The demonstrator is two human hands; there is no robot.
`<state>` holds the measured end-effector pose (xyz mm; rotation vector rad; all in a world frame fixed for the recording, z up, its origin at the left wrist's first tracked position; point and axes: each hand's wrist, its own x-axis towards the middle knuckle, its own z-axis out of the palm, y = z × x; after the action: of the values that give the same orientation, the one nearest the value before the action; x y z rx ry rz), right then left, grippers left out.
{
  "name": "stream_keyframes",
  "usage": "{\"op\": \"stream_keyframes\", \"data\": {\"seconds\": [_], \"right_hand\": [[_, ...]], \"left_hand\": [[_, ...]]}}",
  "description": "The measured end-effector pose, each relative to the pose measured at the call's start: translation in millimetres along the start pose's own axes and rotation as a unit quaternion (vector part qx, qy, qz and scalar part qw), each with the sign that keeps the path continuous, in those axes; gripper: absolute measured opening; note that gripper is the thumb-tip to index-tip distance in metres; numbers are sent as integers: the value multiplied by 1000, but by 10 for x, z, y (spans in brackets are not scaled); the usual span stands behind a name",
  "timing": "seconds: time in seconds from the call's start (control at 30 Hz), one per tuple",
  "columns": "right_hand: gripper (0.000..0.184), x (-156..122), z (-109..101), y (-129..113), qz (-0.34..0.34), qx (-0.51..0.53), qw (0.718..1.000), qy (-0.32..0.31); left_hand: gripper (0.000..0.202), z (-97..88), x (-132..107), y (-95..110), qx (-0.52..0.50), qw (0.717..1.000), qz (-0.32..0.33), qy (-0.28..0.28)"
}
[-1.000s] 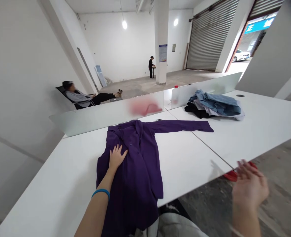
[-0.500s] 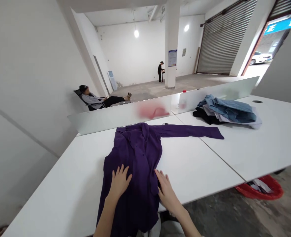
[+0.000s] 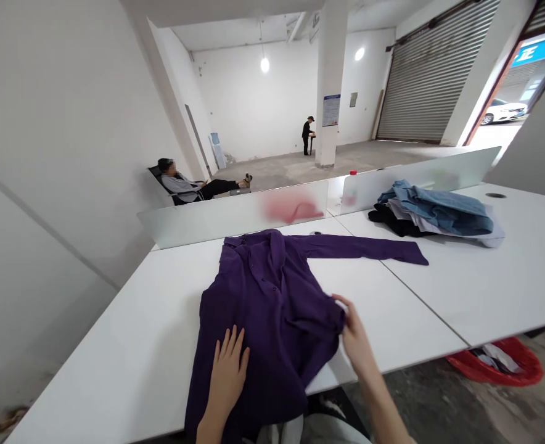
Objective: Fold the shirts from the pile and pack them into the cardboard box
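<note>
- Since the lower part of the purple button-front shirt [image 3: 258, 345] seems to hang over the near edge of the white table [image 3: 393, 320] at about 6 o'clock, its weight could drag the cloth down if the left hand lifts.
- The gathered fold [image 3: 328, 320] could slip from the right hand's pinch and drop back in a crumple.
- A hard tug could skew the outstretched sleeve [image 3: 360, 248], which lies across the seam toward 3 o'clock.
- The left hand [image 3: 229, 364] is open and flat, fingers spread on the shirt, gripping nothing.
- The right hand [image 3: 358, 333] is nearly closed, pinching the fold at the shirt's 4 o'clock side.
- A clothes pile [image 3: 432, 209] of denim and dark garments sits at 1 o'clock; a red tub [image 3: 494, 364] stands on the floor at 4 o'clock.
</note>
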<state>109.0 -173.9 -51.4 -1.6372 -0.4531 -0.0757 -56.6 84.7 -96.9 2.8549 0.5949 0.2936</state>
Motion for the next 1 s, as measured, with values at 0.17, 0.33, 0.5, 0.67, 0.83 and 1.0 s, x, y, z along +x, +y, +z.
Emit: {"op": "stream_keyframes", "data": {"seconds": [0.17,0.33,0.5,0.67,0.83,1.0], "right_hand": [[40,7,-810,98,2,-127,985,114],[53,-447,-810,377,73,-182,981,11],[68,-695,-624,398,41,-191,980,27],[62,-528,-590,394,27,-310,950,-8],[60,-445,-617,476,16,-404,914,10],[52,-490,-740,585,0,-428,903,22]], "left_hand": [[49,63,26,-119,-44,999,-7,29],[51,-17,-55,-64,23,999,-25,31],[55,-214,-278,-50,139,988,-72,18],[48,-339,-440,-158,70,989,-127,1],[44,-407,-448,-305,-161,952,-259,34],[38,-623,-255,-557,-404,844,-339,99]]}}
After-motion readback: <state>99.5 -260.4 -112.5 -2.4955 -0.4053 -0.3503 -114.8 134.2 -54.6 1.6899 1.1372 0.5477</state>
